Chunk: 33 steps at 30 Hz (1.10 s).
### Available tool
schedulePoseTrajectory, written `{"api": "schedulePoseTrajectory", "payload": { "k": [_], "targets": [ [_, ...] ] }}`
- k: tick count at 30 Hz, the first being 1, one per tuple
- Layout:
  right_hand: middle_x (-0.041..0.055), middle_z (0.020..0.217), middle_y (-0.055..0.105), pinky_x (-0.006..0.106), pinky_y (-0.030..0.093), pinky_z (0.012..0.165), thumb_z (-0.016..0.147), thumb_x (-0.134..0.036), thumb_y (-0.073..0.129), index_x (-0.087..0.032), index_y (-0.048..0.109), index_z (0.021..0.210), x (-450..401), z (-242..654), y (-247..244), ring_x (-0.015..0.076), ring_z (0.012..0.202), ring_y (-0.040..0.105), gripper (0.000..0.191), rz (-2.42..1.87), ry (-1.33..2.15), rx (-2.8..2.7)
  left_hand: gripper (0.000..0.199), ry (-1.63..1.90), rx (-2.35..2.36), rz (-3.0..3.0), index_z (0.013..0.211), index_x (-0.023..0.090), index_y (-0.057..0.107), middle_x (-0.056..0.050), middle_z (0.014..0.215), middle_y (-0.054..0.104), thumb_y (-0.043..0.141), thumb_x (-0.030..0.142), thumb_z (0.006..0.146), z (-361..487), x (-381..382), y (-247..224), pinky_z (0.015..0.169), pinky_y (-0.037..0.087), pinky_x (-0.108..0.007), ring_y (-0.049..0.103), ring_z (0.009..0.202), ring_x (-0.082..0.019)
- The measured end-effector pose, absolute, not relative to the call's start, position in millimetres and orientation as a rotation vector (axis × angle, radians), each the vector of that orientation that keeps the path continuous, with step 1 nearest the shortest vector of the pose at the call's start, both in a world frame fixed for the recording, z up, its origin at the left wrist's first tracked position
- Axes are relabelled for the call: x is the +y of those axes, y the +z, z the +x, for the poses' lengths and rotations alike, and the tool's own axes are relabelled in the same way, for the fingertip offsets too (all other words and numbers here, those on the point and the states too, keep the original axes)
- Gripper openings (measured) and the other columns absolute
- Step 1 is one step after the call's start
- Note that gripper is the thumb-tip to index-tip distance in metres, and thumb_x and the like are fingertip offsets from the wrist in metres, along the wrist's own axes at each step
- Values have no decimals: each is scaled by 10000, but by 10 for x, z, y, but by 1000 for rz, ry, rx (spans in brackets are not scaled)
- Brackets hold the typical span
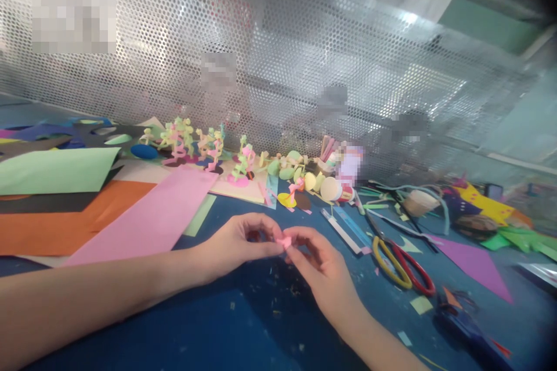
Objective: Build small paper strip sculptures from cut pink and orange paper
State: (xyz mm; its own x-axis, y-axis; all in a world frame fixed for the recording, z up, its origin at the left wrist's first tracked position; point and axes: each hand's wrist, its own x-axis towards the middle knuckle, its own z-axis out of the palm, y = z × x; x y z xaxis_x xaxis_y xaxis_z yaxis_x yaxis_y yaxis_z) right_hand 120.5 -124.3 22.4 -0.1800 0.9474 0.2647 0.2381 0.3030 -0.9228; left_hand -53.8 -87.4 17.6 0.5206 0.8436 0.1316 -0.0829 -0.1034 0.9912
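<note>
Left hand: the left hand (243,243) is at the centre of the frame, its grip closed to a pinch, thumb and fingertips on the left end of a small, bright pink folded paper piece (285,242).
Right hand: the right hand (319,258) meets it from the right, its grip also pinched nearly shut, holding the right side of the same piece.
Pink piece: between the two sets of fingertips, raised above the dark blue counter (209,324); its exact folds are too small to tell.
Paper sheets: at the left of the frame, a pale green sheet (56,171), a wide orange sheet (126,200) and a long pink sheet (152,217) overlap.
Paper figures: upper centre-left, upright pink, green and yellow paper figures (178,142) stand in clusters beyond the hands.
Small figure: just beyond the fingertips, a pink figure (296,186) is beside a yellow paper disc (286,200).
Tools: right of the right hand lie scissors with yellow and red handle loops (411,269); a dark blue tool (474,330) is at lower right.
Right side: a flat purple paper sheet (474,266), with a white paper cup (421,203) tipped over above it.
Background: a perforated metal screen (278,69) runs across the upper frame.
</note>
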Motion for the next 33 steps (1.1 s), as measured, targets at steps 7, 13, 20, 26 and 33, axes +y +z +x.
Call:
{"api": "schedulePoseTrajectory", "payload": {
  "k": [7,13,20,26,33],
  "targets": [
    [28,898,609,270,525,693,806,-332,550,-230,605,926,-1240,1218,192,160,818,580,167,-1092,974,-1599,170,900,663,1355,831,164,625,1,807,629,661,294,727,-537,-888,211,749,414,-234,564,779,-117],
    [19,832,612,260,516,665,798,-325,565,-220,600,871,-1251,1212,210,153,759,591,132,-1098,996,-1581,158,858,657,1405,828,164,634,-10,804,655,616,307,763,-552,-891,236,772,419,-254,587,797,-138],
    [-4,705,580,231,478,596,792,-356,573,-193,595,780,-1223,1200,247,124,629,554,165,-1171,1003,-1550,212,783,650,1548,893,168,608,-25,825,671,621,325,751,-549,-886,226,768,428,-278,601,799,-152],
    [4,686,587,234,483,581,825,-396,515,-179,629,816,-1212,1208,199,119,610,541,245,-1114,1204,-1433,235,813,741,1502,812,159,625,-19,768,666,597,387,760,-525,-880,210,757,432,-267,602,774,-147],
    [24,770,633,252,497,609,818,-402,524,-184,636,870,-1226,1205,197,127,651,563,250,-1077,1230,-1444,241,874,793,1485,721,157,636,-16,713,655,597,392,756,-518,-875,233,747,426,-263,591,740,-148]
  ]
}}
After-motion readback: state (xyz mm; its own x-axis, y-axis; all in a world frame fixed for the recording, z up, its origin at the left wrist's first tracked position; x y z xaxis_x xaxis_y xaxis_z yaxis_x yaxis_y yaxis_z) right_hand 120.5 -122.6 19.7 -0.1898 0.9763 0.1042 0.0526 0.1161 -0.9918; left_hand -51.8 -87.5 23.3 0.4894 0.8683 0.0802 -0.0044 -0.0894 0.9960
